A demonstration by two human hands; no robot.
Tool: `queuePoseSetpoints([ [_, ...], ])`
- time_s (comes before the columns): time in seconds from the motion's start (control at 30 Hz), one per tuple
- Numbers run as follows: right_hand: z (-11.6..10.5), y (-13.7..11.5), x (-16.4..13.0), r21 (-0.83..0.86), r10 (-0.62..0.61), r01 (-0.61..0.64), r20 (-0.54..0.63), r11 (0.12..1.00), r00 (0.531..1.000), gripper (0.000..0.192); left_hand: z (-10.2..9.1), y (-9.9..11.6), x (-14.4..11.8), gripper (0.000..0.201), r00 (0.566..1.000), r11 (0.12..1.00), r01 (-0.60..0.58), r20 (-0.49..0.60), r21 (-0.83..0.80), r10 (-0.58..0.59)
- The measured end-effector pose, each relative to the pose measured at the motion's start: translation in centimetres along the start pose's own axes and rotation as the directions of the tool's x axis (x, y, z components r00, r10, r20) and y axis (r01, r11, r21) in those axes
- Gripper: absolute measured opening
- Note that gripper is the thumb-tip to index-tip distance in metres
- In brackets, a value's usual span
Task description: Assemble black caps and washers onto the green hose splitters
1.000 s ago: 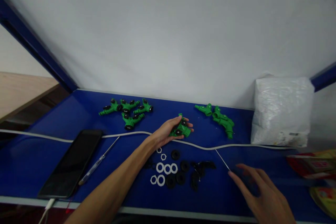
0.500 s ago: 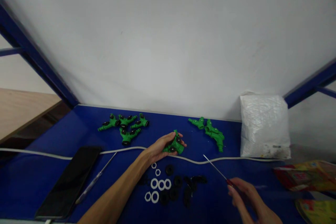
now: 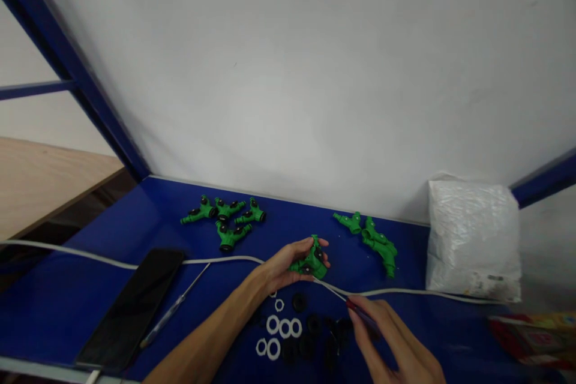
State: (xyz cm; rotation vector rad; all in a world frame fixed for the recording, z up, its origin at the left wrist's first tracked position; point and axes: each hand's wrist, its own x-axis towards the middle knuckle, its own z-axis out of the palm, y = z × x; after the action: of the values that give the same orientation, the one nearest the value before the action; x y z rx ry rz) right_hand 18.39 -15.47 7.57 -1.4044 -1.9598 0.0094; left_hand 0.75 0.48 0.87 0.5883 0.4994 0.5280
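Observation:
My left hand (image 3: 288,267) is closed around a green Y-shaped hose splitter (image 3: 317,261) with black valve knobs. In my right hand (image 3: 382,330) is a screwdriver (image 3: 350,304) with a dark red handle. Its thin shaft points up and left, and the tip is at the lower edge of the splitter; whether it touches cannot be made out. Below the hands lie several white rings (image 3: 284,328) and several black round parts (image 3: 299,302). Small black pieces (image 3: 333,336) sit partly hidden by my right hand.
Several green splitters with black knobs (image 3: 227,234) lie at the back left, and green splitter bodies (image 3: 380,246) at the back right. A black phone (image 3: 132,309), a second screwdriver (image 3: 173,309), a white cable (image 3: 396,291), a white plastic package (image 3: 472,240) and a colourful packet (image 3: 535,336) surround them.
My right hand has moved left and up, bringing the screwdriver tip to the splitter in my left hand. The whole view has shifted slightly.

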Motion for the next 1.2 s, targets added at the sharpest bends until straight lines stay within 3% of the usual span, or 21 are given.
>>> queuePoseSetpoints([
  [0.2, -0.8, -1.1, 1.7, -0.048, -0.106, 0.107, 0.015, 0.993, 0.994, 0.027, -0.2, -0.1, 0.2, 0.043, 1.000, 0.999, 0.013, 0.008, 0.030, -0.013],
  [0.37, -0.1, -1.5, 2.0, -0.052, -0.011, 0.008, -0.055, 0.999, 0.998, 0.020, 0.1, 0.0, 0.0, 0.044, 1.000, 0.999, 0.023, -0.004, 0.043, -0.023],
  [0.77, 0.3, -0.7, 0.7, -0.058, 0.033, -0.031, 0.032, 0.998, 0.999, 0.025, 0.0, 0.0, 0.1, 0.041, 1.000, 0.999, 0.022, 0.018, 0.035, -0.023],
  [0.87, 0.1, -0.2, 0.0, -0.128, -0.046, 0.060, 0.109, 0.990, 0.993, 0.033, 0.0, 0.0, 0.1, 0.042, 1.000, 0.998, 0.023, 0.007, 0.055, -0.023],
  [0.97, -0.5, -0.3, 0.1, -0.213, -0.157, 0.214, 0.253, 0.953, 0.955, 0.047, 0.2, 0.0, 0.0, 0.039, 1.000, 0.998, 0.018, -0.015, 0.057, -0.017],
  [1.2, -0.6, -2.4, 4.0, -0.451, -0.235, 0.391, 0.362, 0.802, 0.902, 0.053, 0.4, 0.2, -0.1, 0.030, 0.997, 0.999, 0.048, -0.066, -0.004, -0.048],
])
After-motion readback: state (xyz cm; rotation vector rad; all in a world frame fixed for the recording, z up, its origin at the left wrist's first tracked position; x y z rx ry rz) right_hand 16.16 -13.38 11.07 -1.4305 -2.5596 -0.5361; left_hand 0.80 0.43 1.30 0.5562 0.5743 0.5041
